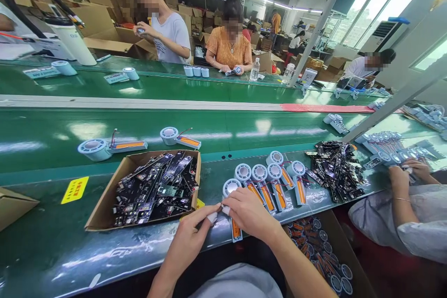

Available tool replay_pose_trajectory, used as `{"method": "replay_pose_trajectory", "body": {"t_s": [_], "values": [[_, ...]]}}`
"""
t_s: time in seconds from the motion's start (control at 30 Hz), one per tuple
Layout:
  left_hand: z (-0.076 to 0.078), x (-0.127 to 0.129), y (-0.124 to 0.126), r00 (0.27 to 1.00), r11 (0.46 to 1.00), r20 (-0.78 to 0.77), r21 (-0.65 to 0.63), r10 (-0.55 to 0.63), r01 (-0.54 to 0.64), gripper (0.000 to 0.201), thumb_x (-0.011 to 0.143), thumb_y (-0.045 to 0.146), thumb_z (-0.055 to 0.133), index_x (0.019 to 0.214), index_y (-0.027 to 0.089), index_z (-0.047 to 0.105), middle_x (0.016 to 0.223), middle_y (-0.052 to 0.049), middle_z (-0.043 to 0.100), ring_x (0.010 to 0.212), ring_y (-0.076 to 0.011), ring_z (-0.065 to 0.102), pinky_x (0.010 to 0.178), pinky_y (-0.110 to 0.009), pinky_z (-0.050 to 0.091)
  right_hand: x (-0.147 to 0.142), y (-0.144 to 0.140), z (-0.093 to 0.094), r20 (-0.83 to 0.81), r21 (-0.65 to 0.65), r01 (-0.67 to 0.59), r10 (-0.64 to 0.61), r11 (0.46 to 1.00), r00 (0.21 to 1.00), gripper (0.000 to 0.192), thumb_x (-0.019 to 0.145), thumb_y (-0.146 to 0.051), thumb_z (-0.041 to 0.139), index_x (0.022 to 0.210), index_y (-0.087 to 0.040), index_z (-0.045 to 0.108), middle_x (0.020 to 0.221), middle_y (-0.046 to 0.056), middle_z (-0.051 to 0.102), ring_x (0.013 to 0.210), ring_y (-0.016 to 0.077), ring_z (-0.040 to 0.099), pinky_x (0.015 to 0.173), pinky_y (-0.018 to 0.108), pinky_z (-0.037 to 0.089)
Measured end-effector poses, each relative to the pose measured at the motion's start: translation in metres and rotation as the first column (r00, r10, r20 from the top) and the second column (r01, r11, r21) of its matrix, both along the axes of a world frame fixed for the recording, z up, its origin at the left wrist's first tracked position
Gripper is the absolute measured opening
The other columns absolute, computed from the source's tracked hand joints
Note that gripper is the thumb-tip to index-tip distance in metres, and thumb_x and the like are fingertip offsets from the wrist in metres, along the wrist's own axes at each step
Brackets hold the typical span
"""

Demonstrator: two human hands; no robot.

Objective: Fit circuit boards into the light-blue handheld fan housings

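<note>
My left hand [191, 232] and my right hand [249, 212] meet at the fingertips, both pinched, with white coverings on some fingers. Whatever lies between them is too small to make out. Under my right hand is a light-blue handheld fan [232, 187]; its handle, with an orange battery [236, 230], shows below the hand, and its middle is hidden. Several like fans [259, 173] lie just right of it, their handles open on orange batteries, with thin red wires. Left of my hands stands a cardboard box [104, 195] of black circuit boards [157, 188].
A heap of circuit boards [335, 170] lies at right, near a co-worker's hands [400, 179]. Two fans [94, 149] rest on the green conveyor belt [230, 121]. A box of fans [317, 251] stands below the bench edge. A post [380, 111] rises at right; co-workers sit across.
</note>
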State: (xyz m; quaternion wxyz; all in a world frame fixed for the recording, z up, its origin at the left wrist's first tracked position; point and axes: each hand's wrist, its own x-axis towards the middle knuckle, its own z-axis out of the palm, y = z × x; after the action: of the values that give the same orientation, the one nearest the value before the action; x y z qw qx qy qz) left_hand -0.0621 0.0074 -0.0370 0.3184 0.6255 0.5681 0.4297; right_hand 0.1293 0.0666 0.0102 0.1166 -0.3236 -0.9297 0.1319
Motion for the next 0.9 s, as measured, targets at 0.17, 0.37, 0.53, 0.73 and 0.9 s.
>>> {"method": "replay_pose_trajectory", "body": {"t_s": [0.17, 0.37, 0.53, 0.73, 0.9], "values": [[0.007, 0.001, 0.001, 1.000, 0.999, 0.009, -0.032, 0.025, -0.025, 0.031, 0.087, 0.037, 0.055, 0.100, 0.025, 0.081, 0.105, -0.006, 0.080, 0.097, -0.0243, 0.076, 0.090, -0.037, 0.061, 0.001, -0.002, -0.007, -0.114, -0.016, 0.085, -0.086, 0.996, 0.990, 0.012, 0.095, -0.011, 0.060, 0.103, -0.018, 0.067, 0.094, 0.005, 0.067, 0.089, 0.0196, 0.060, 0.077, 0.029, 0.046], [0.008, 0.007, -0.002, 0.996, 0.994, 0.027, -0.074, 0.080, -0.078, 0.034, 0.086, 0.034, 0.053, 0.102, 0.023, 0.080, 0.101, -0.006, 0.081, 0.092, -0.0236, 0.077, 0.089, -0.038, 0.061, 0.001, -0.007, -0.011, -0.166, 0.066, 0.089, -0.077, 0.994, 0.983, 0.010, 0.097, -0.010, 0.058, 0.097, -0.017, 0.065, 0.094, 0.005, 0.066, 0.085, 0.0180, 0.060, 0.073, 0.027, 0.045], [0.005, 0.011, -0.005, 0.994, 0.994, -0.025, 0.037, 0.103, -0.102, 0.033, 0.088, 0.034, 0.053, 0.101, 0.021, 0.080, 0.104, -0.008, 0.080, 0.094, -0.0236, 0.077, 0.089, -0.036, 0.061, -0.003, -0.012, -0.004, 0.010, 0.284, 0.055, -0.061, 0.957, 0.998, 0.011, 0.096, -0.011, 0.061, 0.086, -0.016, 0.062, 0.084, 0.005, 0.064, 0.078, 0.0204, 0.055, 0.068, 0.032, 0.041], [0.009, 0.011, -0.007, 0.994, 0.994, -0.059, 0.077, 0.088, -0.084, 0.035, 0.089, 0.032, 0.050, 0.102, 0.021, 0.080, 0.105, -0.009, 0.080, 0.096, -0.0229, 0.077, 0.089, -0.033, 0.061, -0.005, -0.010, -0.005, -0.020, 0.263, 0.080, -0.078, 0.962, 0.997, 0.010, 0.094, -0.011, 0.064, 0.086, -0.016, 0.062, 0.085, 0.004, 0.065, 0.080, 0.0205, 0.056, 0.069, 0.032, 0.041], [0.012, 0.005, -0.003, 0.999, 0.997, 0.023, -0.060, 0.039, -0.037, 0.035, 0.086, 0.037, 0.052, 0.100, 0.022, 0.081, 0.102, -0.008, 0.080, 0.091, -0.0241, 0.077, 0.086, -0.036, 0.062, 0.001, -0.002, -0.010, -0.105, 0.146, 0.035, -0.019, 0.989, 0.994, 0.011, 0.096, -0.013, 0.062, 0.106, -0.017, 0.065, 0.100, 0.005, 0.071, 0.089, 0.0195, 0.059, 0.078, 0.030, 0.044]]}}
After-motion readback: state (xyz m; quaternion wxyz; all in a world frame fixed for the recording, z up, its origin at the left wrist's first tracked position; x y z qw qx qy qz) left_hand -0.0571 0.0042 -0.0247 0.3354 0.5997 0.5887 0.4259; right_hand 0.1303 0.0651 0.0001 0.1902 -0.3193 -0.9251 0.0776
